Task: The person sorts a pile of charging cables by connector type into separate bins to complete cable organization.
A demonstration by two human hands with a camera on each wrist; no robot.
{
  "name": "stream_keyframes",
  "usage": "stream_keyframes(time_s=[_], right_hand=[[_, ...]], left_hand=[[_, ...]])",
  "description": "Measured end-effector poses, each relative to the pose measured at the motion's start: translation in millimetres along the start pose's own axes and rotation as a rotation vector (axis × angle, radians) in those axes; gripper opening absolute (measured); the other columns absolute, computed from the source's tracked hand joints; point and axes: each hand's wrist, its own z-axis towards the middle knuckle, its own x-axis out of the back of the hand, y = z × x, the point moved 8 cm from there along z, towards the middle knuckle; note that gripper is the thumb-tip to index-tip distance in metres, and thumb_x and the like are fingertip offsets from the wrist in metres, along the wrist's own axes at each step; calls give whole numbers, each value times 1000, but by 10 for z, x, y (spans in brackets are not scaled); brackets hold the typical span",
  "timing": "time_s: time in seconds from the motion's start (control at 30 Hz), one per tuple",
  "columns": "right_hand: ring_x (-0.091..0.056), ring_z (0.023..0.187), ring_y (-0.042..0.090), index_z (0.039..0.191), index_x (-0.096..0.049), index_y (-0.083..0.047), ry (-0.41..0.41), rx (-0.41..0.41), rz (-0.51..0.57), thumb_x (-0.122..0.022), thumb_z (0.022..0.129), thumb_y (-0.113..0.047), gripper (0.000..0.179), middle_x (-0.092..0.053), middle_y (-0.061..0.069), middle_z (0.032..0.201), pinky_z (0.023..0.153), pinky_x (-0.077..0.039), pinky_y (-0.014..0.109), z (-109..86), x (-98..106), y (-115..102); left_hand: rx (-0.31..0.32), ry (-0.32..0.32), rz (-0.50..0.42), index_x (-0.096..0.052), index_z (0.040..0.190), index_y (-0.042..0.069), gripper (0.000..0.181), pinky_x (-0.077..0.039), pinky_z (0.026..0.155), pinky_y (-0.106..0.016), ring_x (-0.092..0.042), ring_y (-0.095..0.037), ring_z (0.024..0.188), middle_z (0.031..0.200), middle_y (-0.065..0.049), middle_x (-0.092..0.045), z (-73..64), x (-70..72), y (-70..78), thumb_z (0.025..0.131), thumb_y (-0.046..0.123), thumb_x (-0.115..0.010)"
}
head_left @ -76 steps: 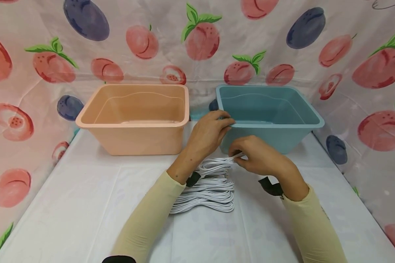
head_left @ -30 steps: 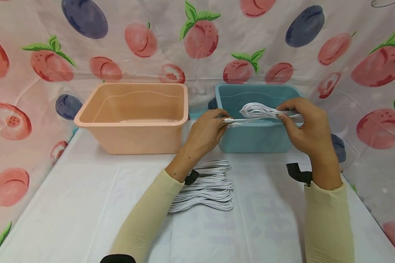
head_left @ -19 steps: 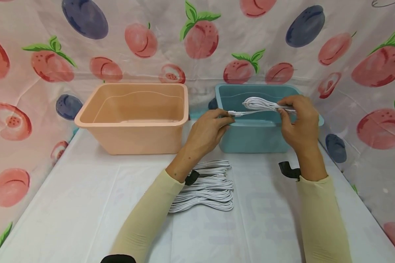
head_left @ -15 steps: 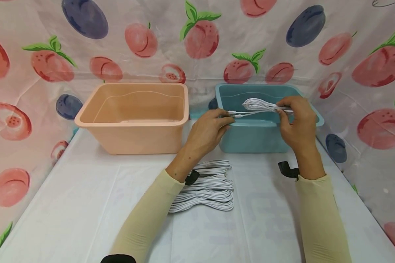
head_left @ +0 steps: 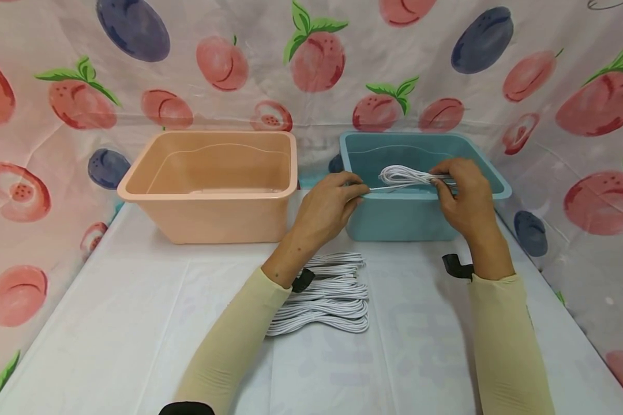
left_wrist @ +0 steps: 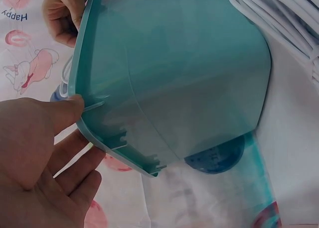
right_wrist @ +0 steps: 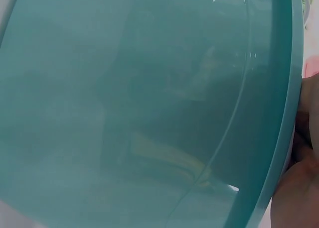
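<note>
In the head view my left hand (head_left: 326, 207) grips the near-left rim corner of the teal bin (head_left: 402, 219). The left wrist view shows its thumb and fingers (left_wrist: 82, 153) around that rim. My right hand (head_left: 467, 199) pinches a coiled white cable (head_left: 402, 174) between thumb and fingers, over the bin's opening at the near rim. The cable's straight end reaches left to my left fingers, where its tip is hidden. A stack of coiled white cables (head_left: 327, 305) lies on the table, partly behind my left wrist. In the right wrist view the bin's wall (right_wrist: 124, 88) hides the cable.
To the left of the teal bin stands a peach bin (head_left: 223, 222) of similar shape. Both bins stand at the back of the white-covered table (head_left: 135, 323). A fruit-patterned cloth (head_left: 270, 57) hangs behind and at the sides.
My right hand has lifted a coiled cable from the stack up to the teal bin. In the last half second it has lowered slightly. The left hand has stayed on the rim.
</note>
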Motion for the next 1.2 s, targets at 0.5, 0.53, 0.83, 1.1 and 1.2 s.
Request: stream_keyframes(time_s=[0.5,0.53,0.83,1.1,1.2], right_hand=[[-65,106,37,112,-74,1,-57,56,46,-81,91,2,21,-74,17,107,92,-50,56,-6,-29,-185],[-65,106,37,112,-74,1,-66,58,46,-81,91,1,22,-74,17,107,94,-50,57,-8,-39,-212],[-63,105,37,110,-74,2,-121,134,75,-86,85,2,27,-73,18,107,94,-47,57,-26,-150,-544],[-63,98,35,105,-76,0,-142,297,167,-85,83,4,24,-72,14,104,90,-47,53,-42,-256,-898],[-64,98,34,103,-76,-1,-168,336,175,-86,82,4,24,-72,14,103,89,-48,53,-60,-295,-1005]], left_hand=[[-19,11,-19,-79,129,20,25,-52,107,-32,-59,-21,130,135,-1,-67,-8,0,9,107,21,-67],[-18,10,-17,-79,129,20,25,-52,106,-32,-59,-21,130,135,-1,-67,-8,-1,8,107,21,-67],[-14,13,9,-79,129,21,25,-53,104,-31,-59,-20,130,136,0,-67,-3,2,5,107,22,-67],[-12,3,21,-78,130,21,26,-53,105,-30,-59,-20,131,137,0,-67,2,4,12,107,23,-67],[-13,0,24,-78,130,20,26,-53,104,-29,-59,-20,131,137,0,-66,-1,1,12,107,23,-67]])
